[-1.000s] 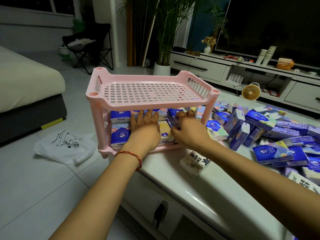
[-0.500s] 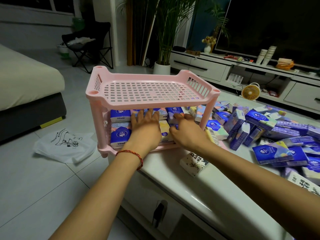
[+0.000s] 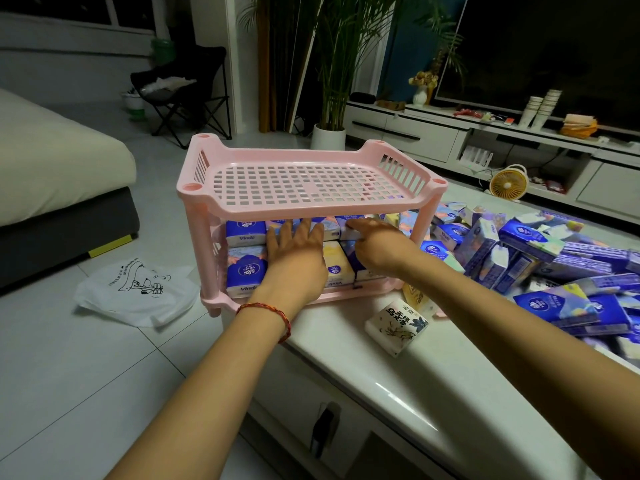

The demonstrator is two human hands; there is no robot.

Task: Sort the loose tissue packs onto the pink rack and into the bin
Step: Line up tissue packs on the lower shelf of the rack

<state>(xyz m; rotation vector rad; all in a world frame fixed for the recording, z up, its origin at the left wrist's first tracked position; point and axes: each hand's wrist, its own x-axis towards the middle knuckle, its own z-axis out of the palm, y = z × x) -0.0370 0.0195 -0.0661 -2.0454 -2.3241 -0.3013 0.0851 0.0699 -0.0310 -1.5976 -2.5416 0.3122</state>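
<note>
The pink rack [image 3: 304, 209] stands at the tabletop's [image 3: 346, 358] left edge, tissue packs [image 3: 247, 270] stacked on its lower shelf, loose packs [image 3: 540, 258] heaped toward the right edge. The left hand [image 3: 294, 258] presses the shelved packs, fingers straight; the right hand [image 3: 381, 252] touches them, grip unclear.

Tissue pile [image 3: 554, 268] cut by right edge, shelved packs [image 3: 246, 270] behind left hand [image 3: 298, 265]

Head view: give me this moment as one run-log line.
phase: packing lower shelf | left hand: flat against stacked packs in pink rack | right hand: touching upper-row pack | loose packs: heaped on table
</note>
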